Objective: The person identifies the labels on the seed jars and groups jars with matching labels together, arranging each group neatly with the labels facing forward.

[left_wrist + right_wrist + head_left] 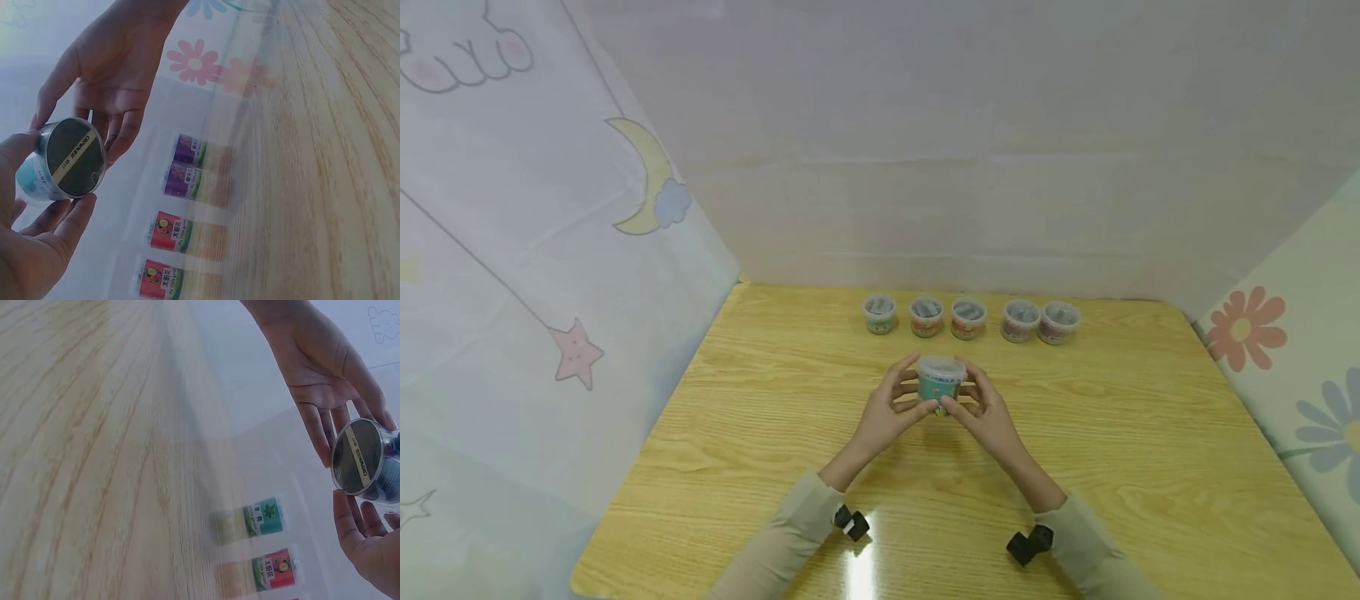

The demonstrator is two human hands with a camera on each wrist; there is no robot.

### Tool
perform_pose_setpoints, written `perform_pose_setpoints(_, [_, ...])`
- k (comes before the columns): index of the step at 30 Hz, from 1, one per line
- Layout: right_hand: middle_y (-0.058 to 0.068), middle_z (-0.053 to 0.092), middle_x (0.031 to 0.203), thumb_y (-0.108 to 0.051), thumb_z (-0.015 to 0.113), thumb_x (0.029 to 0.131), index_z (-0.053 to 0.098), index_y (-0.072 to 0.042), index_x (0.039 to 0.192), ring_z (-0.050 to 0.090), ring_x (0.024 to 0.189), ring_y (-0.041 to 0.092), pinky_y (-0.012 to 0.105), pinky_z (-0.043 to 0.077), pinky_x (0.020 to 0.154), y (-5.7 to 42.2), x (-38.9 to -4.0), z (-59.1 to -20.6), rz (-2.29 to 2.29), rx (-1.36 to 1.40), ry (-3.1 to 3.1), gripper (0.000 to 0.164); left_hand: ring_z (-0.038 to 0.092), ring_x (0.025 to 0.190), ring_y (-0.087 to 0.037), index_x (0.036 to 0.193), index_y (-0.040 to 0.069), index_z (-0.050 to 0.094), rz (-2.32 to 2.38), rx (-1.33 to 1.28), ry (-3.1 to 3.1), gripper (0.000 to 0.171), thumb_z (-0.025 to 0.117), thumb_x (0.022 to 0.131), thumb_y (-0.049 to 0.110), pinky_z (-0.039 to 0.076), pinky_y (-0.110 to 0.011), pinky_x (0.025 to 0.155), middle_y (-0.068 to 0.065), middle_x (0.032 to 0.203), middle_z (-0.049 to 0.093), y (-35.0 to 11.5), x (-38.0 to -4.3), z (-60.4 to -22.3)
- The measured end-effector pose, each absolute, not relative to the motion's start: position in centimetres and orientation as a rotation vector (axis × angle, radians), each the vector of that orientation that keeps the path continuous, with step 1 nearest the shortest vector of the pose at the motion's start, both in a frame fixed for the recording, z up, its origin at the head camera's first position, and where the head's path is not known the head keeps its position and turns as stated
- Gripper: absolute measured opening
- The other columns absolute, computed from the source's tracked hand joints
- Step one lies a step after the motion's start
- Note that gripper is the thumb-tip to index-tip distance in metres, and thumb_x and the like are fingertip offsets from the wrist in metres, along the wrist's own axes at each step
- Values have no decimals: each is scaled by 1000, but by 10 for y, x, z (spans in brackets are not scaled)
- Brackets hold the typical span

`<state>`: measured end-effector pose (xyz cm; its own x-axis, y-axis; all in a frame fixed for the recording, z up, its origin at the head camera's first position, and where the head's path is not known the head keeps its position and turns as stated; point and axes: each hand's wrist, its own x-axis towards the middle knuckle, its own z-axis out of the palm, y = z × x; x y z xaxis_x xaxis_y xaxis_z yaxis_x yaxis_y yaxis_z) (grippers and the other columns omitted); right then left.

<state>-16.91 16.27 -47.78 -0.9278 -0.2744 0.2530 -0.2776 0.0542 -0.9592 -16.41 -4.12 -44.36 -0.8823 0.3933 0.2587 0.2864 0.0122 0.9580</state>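
Note:
Both hands hold one small clear plastic tub (938, 385) with a teal label and a lid, raised over the table. My left hand (882, 417) grips its left side, thumb at the front and fingers spread around it. On the opposite side my right hand (990, 421) grips it the same way, the two thumbs close together on the label. Seen from below in the left wrist view, the tub's base (76, 156) is dark inside with a pale printed strip across it. The right wrist view shows the same base (357, 456) between the fingers of both hands.
Along the back of the wooden table (760, 500) stand several similar lidded tubs: a green-labelled tub (880, 314), two red-labelled tubs (927, 317), and two purple-labelled tubs (1021, 322) set close together at the right. Printed cloth sheets (925, 167) hang behind and at the sides.

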Motion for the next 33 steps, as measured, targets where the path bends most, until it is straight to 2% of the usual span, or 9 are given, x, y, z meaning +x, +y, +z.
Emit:
perform_pose_setpoints(10, [27, 42, 134, -2, 54, 98, 24, -2, 150, 52, 109, 25, 26, 53, 85, 168, -170, -472, 2154, 594, -2235, 60, 52, 120, -42, 151, 2, 26, 1972, 792, 2174, 68, 63, 94, 1, 49, -45, 96, -25, 140, 42, -45, -166, -443])
perform_pose_setpoints(13, [26, 43, 135, -5, 53, 99, 24, -2, 150, 54, 110, 23, 26, 53, 85, 170, -169, -472, 2182, 594, -2234, 59, 50, 122, -43, 153, 3, 23, 1980, 790, 2130, 70, 62, 94, 0, 48, -48, 97, -26, 142, 40, -46, -166, -442])
perform_pose_setpoints(18, [24, 42, 138, -7, 49, 102, 23, -4, 151, 55, 113, 17, 26, 51, 88, 172, -169, -473, 2256, 624, -2204, 56, 46, 125, -43, 155, 6, 17, 1993, 753, 2032, 74, 60, 95, -2, 49, -43, 97, -27, 143, 39, -47, -168, -441])
perform_pose_setpoints(26, [25, 40, 138, -9, 45, 103, 24, 0, 150, 55, 114, 16, 27, 50, 90, 172, -172, -475, 2262, 667, -2219, 52, 50, 121, -42, 153, 4, 23, 1999, 730, 2050, 72, 63, 93, -1, 53, -37, 91, -26, 139, 42, -47, -169, -442])
perform_pose_setpoints(33, [22, 40, 133, -5, 55, 99, 28, 1, 149, 53, 108, 20, 24, 52, 85, 168, -173, -474, 2149, 595, -2282, 57, 53, 118, -39, 150, 5, 30, 2016, 670, 2141, 69, 66, 92, 0, 52, -37, 94, -24, 139, 43, -44, -168, -441])
